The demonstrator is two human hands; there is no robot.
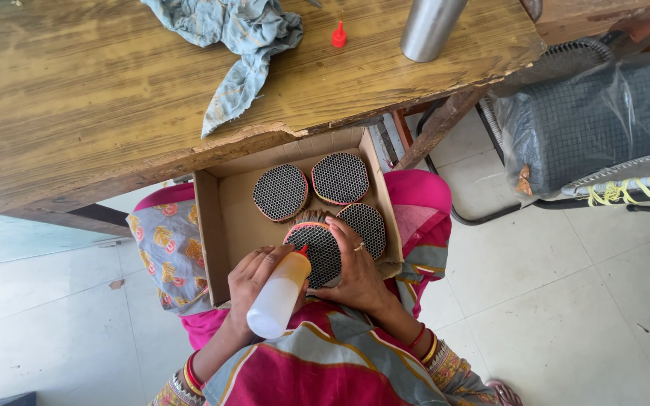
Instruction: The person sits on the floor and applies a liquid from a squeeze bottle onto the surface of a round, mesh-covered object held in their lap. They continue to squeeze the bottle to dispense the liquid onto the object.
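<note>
1. Head view, looking straight down: a shallow cardboard box (pixel 223 218) rests on the person's lap, its far end tucked just under the edge of a worn wooden table (pixel 77 105).
2. Inside the box lie round mesh-faced discs with reddish rims — one at the far left (pixel 280 192), one at the far right (pixel 340 178), a third (pixel 366 225) near the right wall.
3. A fourth disc (pixel 319 252) sits at the near end of the box, tilted up toward the camera.
4. The right hand (pixel 355 274) is curled around that disc from the right side, fingers over its rim, gripping it.
5. The left hand (pixel 253 282) is wrapped shut around a white squeeze bottle (pixel 278 297); its small red nozzle (pixel 303 250) touches the left rim of the held disc.
6. The box's left half is bare cardboard, so open room inside lies on that side; the right half is crowded, discs nearly touching.
7. On the tabletop: a crumpled blue-grey cloth (pixel 238 37) hanging over the chipped near edge, a small red cap (pixel 338 35) and a steel tumbler (pixel 430 26) standing close to the right end.
8. To the right, well apart from the hands, a plastic-wrapped roll of dark mesh (pixel 596 120) lies on a chair — pale tiled floor (pixel 566 301) is open around it.
</note>
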